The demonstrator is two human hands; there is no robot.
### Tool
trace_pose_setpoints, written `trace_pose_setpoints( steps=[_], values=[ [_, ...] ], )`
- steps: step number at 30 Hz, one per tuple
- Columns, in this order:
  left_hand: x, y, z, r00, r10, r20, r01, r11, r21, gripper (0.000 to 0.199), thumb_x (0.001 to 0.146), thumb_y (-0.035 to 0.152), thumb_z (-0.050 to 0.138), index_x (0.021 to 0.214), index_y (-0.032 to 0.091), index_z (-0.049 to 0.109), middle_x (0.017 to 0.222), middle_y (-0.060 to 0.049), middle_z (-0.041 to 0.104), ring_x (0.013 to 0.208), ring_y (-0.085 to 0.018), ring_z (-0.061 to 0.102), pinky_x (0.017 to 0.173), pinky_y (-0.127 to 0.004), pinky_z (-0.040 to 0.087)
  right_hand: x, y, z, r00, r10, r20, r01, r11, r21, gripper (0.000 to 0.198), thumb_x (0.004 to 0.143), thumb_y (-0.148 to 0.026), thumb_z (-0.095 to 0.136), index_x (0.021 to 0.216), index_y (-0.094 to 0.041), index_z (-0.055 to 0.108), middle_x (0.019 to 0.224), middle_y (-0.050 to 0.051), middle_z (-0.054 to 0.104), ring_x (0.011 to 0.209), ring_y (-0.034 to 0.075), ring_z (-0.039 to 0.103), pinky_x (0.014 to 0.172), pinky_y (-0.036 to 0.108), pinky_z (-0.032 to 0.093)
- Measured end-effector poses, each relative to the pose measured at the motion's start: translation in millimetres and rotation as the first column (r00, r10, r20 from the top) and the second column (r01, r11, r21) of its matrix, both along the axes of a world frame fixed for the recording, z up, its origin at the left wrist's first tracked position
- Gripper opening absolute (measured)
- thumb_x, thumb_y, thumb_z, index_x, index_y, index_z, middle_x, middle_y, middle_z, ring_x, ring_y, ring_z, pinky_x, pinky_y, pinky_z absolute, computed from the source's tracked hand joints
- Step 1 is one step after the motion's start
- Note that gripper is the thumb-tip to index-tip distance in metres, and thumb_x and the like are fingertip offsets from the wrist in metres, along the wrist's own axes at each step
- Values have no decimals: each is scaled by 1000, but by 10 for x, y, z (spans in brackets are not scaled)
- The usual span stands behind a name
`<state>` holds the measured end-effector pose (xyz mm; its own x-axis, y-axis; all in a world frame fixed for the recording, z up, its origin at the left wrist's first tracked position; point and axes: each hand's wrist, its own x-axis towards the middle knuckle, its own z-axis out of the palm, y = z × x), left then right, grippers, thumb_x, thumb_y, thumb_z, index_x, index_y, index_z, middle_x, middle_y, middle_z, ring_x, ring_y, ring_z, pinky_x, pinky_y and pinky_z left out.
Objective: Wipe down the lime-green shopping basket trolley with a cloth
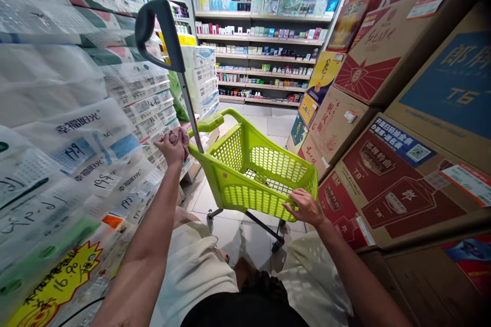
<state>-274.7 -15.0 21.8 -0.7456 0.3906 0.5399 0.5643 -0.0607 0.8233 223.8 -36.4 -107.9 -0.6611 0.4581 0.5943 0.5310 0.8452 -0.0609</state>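
Note:
A lime-green plastic shopping cart [268, 158] stands in front of my legs, turned sideways across the aisle. My right hand [305, 207] grips its near rim at the right end, fingers over the edge. My left hand [172, 147] is closed on a crumpled pink cloth [184, 138] beside the cart's left end, close to the green handle bar [210, 123]. Whether the cloth touches the cart is hard to tell. From the cart's left end a metal pole [190, 107] rises, with a dark grey loop handle [169, 36] on it. The basket shows its bare perforated floor.
Wrapped tissue packs [99, 148] with handwritten prices are stacked high on the left. Cardboard cartons [402, 179] form a wall on the right, close to the cart. Shelves of small boxes and bottles [264, 38] stand at the back, beyond the tiled floor [264, 122].

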Motion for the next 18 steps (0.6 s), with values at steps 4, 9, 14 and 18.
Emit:
trace_pose_setpoints(
  steps=[4,9,14,18],
  values=[
    [253,-237,-24,980,3,-197,-32,989,-147,20,89,29,69,104,17,66,127,-16,48,126,-34,50,116,-52,42,-219,-5,202,978,-201,51,200,979,38,37,106,-52,52,84,-24,63,74,6,68,76,23,57,93,41,39],
    [557,-314,240,881,-224,-417,14,893,-450,26,79,26,74,103,16,71,132,-17,52,127,-42,44,110,-58,41,-965,47,305,963,-268,-7,267,960,-91,43,112,-47,32,106,-22,66,96,9,74,91,25,61,92,39,36],
    [667,-175,391,923,-200,-330,-2,853,-522,18,81,26,72,95,15,70,126,-19,54,124,-44,45,105,-61,42,-1206,198,90,947,-298,-121,271,942,-199,46,111,-52,27,116,-22,62,103,8,70,98,25,61,97,39,35],
    [932,-316,64,913,-140,-384,7,945,-327,17,86,20,63,102,19,69,132,-20,52,128,-42,43,108,-59,41,-1068,265,-31,954,-242,-179,201,955,-219,41,110,-53,32,118,-23,60,106,7,70,105,24,61,105,41,31]
  ],
)
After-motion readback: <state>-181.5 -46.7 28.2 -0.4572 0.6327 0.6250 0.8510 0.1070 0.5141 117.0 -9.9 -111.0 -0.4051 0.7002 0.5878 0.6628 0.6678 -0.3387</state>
